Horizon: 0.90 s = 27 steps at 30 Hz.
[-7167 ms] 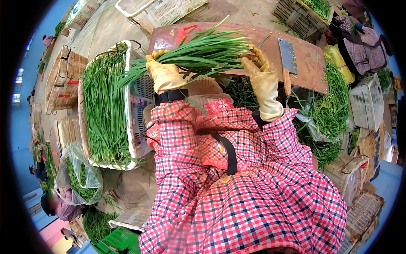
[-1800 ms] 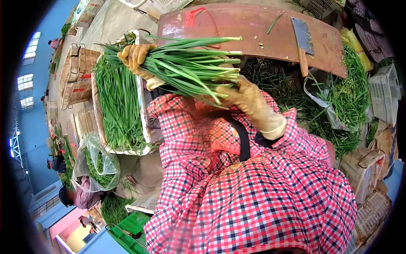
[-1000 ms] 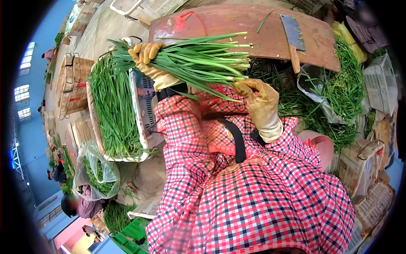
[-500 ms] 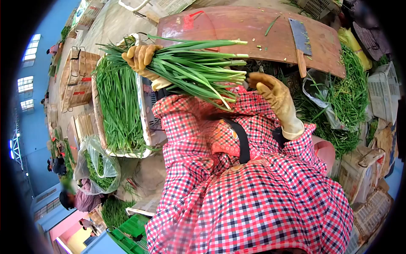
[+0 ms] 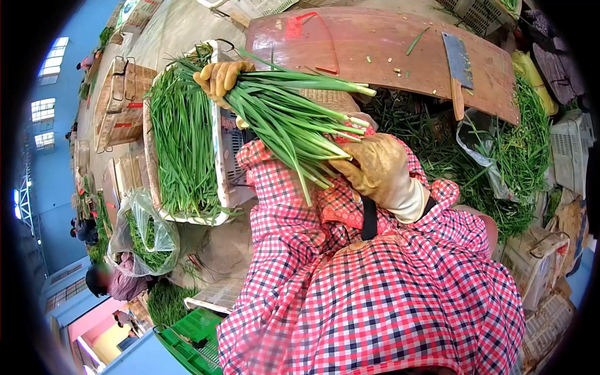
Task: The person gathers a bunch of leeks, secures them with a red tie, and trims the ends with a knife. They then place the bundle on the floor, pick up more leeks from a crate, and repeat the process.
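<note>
My left hand (image 5: 220,80), in a tan work glove, is closed around the leafy part of a bunch of garlic chives (image 5: 281,106). The pale stem ends fan out to the right and droop in front of my chest. My gloved right hand (image 5: 381,172) is at the lower stem ends, its fingers bent and closed on some of the stalks. Those fingertips are partly hidden by the hand itself. Beside my left hand stands a white crate (image 5: 220,162) filled with more long chives (image 5: 181,144) laid lengthwise.
A reddish wooden board (image 5: 375,47) lies ahead, with a cleaver (image 5: 458,69) and cut bits on it. Loose greens (image 5: 525,150) pile up at the right. A clear plastic bag (image 5: 147,231), a green crate (image 5: 194,337) and a wooden box (image 5: 122,103) stand left. Other people are farther left.
My right hand has moved left and down from beside the bunch onto its stem ends, its fingers closing there. The bunch now tilts lower at the stem end. The view has shifted slightly.
</note>
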Each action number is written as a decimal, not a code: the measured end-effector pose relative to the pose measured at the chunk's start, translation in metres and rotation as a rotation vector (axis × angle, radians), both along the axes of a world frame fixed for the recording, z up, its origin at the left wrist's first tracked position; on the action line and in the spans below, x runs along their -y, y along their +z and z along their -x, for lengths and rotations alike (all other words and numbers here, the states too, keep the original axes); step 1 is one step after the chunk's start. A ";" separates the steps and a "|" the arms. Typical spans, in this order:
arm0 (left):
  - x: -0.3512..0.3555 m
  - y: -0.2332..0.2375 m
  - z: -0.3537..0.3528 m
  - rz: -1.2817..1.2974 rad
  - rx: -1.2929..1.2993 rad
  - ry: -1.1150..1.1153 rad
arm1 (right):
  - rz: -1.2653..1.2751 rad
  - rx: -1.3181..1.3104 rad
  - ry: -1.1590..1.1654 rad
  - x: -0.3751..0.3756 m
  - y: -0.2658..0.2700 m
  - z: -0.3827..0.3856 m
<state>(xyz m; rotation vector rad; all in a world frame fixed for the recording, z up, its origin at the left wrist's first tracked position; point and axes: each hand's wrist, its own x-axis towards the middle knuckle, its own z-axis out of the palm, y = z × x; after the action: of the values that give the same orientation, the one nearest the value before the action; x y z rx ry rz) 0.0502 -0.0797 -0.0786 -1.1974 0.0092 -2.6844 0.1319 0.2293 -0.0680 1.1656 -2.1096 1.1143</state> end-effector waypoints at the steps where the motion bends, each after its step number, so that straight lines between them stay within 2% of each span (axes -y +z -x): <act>1: 0.000 0.001 -0.001 -0.002 -0.001 0.004 | -0.036 0.029 0.028 -0.006 -0.001 0.000; 4: 0.005 0.000 -0.001 -0.009 -0.005 0.012 | -0.148 0.125 0.114 -0.038 -0.014 -0.007; 5: 0.007 0.001 -0.002 -0.011 -0.010 0.015 | -0.061 0.248 0.132 -0.045 -0.017 -0.006; 6: 0.007 0.002 -0.003 -0.020 -0.008 0.017 | -0.053 0.484 0.081 -0.052 -0.015 -0.006; 8: 0.010 0.003 -0.002 -0.030 -0.010 0.014 | 0.127 0.944 0.063 -0.056 -0.006 0.009; 9: 0.011 0.002 -0.001 -0.029 -0.013 0.017 | 0.295 1.182 0.151 -0.054 -0.003 0.018; 10: 0.014 0.000 0.000 -0.032 -0.012 0.018 | 0.315 1.223 0.239 -0.051 0.009 0.024; 12: 0.024 -0.004 0.005 0.085 -0.106 0.068 | 0.130 1.114 0.226 -0.036 0.024 0.024; 13: 0.023 -0.003 0.006 0.118 -0.140 0.083 | 0.238 1.238 0.292 -0.026 0.019 0.017; 14: 0.022 -0.002 0.007 0.151 -0.173 0.099 | 0.049 0.894 0.138 -0.017 0.019 0.014; 16: 0.015 0.004 0.005 0.231 -0.169 0.092 | 0.037 0.752 0.010 -0.004 0.016 0.000; 17: 0.013 0.009 0.002 0.273 -0.169 0.092 | 0.001 0.591 -0.045 -0.003 0.013 -0.006; 20: 0.021 0.015 0.001 0.288 -0.201 0.064 | -0.087 0.456 0.103 -0.025 -0.015 -0.017; 22: 0.016 0.021 -0.001 0.251 -0.243 0.056 | -0.033 0.652 0.016 -0.044 -0.021 -0.007; 23: 0.013 0.022 -0.008 0.186 -0.178 0.057 | 0.119 0.602 0.008 -0.049 -0.022 0.005; 24: 0.015 0.024 -0.005 0.224 -0.244 0.056 | 0.132 0.571 -0.006 -0.054 -0.014 0.018; 26: 0.007 0.026 -0.011 0.248 -0.205 0.145 | 0.225 0.653 0.011 -0.049 0.015 0.029; 27: 0.002 0.027 -0.007 0.202 -0.263 0.094 | 0.203 0.526 0.014 -0.042 0.028 0.033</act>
<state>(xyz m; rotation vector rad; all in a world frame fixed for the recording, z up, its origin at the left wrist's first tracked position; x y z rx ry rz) 0.0576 -0.0818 -0.0516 -1.5617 -0.2779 -2.4752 0.0989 0.2717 -0.0404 0.8561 -2.2843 1.7461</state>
